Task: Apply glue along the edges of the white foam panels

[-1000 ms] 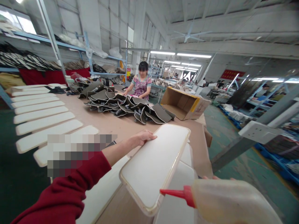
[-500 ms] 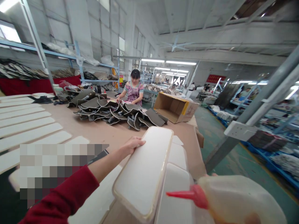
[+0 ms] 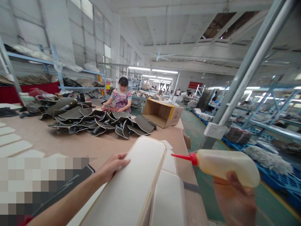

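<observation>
A long white panel (image 3: 131, 180) with rounded corners and a glossy yellowish edge lies in front of me. My left hand (image 3: 116, 164) is closed on its left edge, thumb on top and the other fingers out of sight. In my right hand (image 3: 235, 199), a translucent squeeze bottle (image 3: 216, 158) of yellowish liquid is held tipped sideways. Its red nozzle (image 3: 183, 157) points left, just off the panel's far right corner. More white panels (image 3: 168, 197) lie under and to the right of this one.
A heap of dark curved pieces (image 3: 98, 121) covers the table's far side, beside an open cardboard box (image 3: 162, 113). A co-worker (image 3: 122, 97) works behind it. Rows of white panels (image 3: 14, 141) lie left. A metal post (image 3: 244, 69) with a socket box (image 3: 215, 130) stands right.
The bottle has risen and its nozzle now points toward the panel's far right corner. More of my right hand has come into view. My left hand still holds the panel as the view shifts right.
</observation>
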`<state>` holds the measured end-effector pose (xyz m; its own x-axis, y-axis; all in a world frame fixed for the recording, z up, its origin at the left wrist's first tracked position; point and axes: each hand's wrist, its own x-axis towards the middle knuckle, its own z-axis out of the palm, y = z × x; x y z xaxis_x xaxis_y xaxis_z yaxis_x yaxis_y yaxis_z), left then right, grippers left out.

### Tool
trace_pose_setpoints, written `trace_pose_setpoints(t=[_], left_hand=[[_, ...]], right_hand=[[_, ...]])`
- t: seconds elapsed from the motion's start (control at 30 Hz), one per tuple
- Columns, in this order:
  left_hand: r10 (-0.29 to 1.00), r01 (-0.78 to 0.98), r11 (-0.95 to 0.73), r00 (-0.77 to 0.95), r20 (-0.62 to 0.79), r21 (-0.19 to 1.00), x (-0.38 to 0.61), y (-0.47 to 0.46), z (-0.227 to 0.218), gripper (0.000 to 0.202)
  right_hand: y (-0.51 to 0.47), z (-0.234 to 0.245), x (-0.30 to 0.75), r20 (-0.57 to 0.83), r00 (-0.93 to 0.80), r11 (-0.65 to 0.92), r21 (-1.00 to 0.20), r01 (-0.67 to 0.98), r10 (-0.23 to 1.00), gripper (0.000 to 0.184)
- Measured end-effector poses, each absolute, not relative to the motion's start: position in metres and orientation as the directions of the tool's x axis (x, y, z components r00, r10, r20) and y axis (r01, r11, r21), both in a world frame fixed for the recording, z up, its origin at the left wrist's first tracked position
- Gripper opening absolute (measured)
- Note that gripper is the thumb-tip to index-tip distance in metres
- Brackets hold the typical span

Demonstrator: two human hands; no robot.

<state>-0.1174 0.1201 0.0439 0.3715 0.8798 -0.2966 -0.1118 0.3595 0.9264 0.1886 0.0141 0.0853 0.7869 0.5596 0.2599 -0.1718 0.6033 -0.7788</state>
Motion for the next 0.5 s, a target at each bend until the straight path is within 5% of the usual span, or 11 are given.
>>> trace_pose_setpoints(t=[0.5], left_hand=[[0.857,-0.153,0.382,0.429,-0.287,0.912,-0.114,0.117,0.049,0.055]], right_hand=[[0.024,0.049,0.192,0.312,0.658,0.567,-0.795,-0.213,0.685,0.045]])
